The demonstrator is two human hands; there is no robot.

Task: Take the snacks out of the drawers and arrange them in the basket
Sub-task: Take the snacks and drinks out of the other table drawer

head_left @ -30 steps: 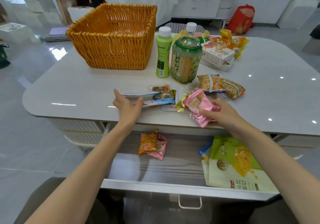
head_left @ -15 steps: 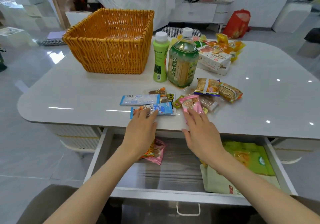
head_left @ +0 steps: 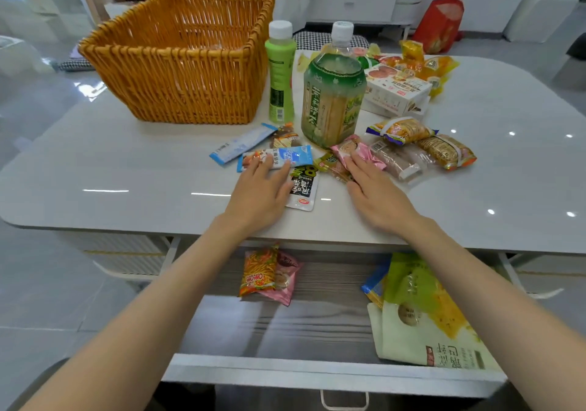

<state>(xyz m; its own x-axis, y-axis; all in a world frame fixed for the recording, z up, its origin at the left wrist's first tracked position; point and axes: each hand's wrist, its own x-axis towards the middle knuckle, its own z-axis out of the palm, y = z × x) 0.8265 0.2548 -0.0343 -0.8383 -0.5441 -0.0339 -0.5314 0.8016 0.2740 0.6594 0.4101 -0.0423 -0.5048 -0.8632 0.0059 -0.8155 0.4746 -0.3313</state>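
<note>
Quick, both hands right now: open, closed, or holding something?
Left hand: open, straight fingers resting on the blue-and-white packet.
Right hand: open, straight fingers resting on the pink packet.

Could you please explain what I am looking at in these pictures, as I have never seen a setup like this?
There is no machine here: a person works with two bare hands, and every picture comes from one wide-angle camera worn on the head, looking down. On the glossy white table stand a woven orange wicker basket, a slim green bottle and a large green tea bottle, with small snack packets scattered in front. The left hand lies flat with its fingers on a blue-and-white packet; the right hand touches a pink packet. Neither holds anything. Below, the open drawer contains an orange snack bag and a large green-and-yellow pouch.
</note>
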